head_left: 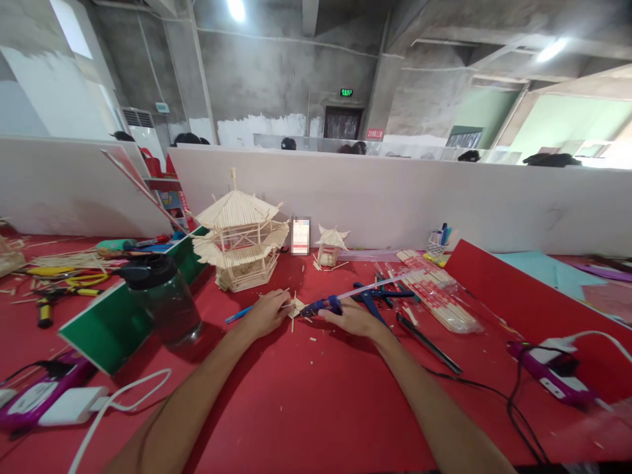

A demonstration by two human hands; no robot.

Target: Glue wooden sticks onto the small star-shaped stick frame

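Note:
My right hand [354, 317] is wrapped round a blue hot glue gun [320, 305], and a long whitish glue stick [378, 284] juts from its back end. Its nozzle points left, at a small piece made of pale wooden sticks [296, 307]. The fingers of my left hand [270, 313] are closed on that piece's left side; the fingertips partly hide it. A blue pen [238, 315] lies just left of my left hand. Behind my hands stand a large stick-built pavilion [239, 240] and a small one [332, 247].
On the left are a dark water bottle [160, 299], a green board [106, 326] and yellow-handled pliers [45, 309]. To the right lie blue-handled cutters [370, 299], bagged chopsticks [439, 296], a black utility knife [428, 343] and a purple power strip [553, 382] with cables. A white partition [385, 197] closes the back.

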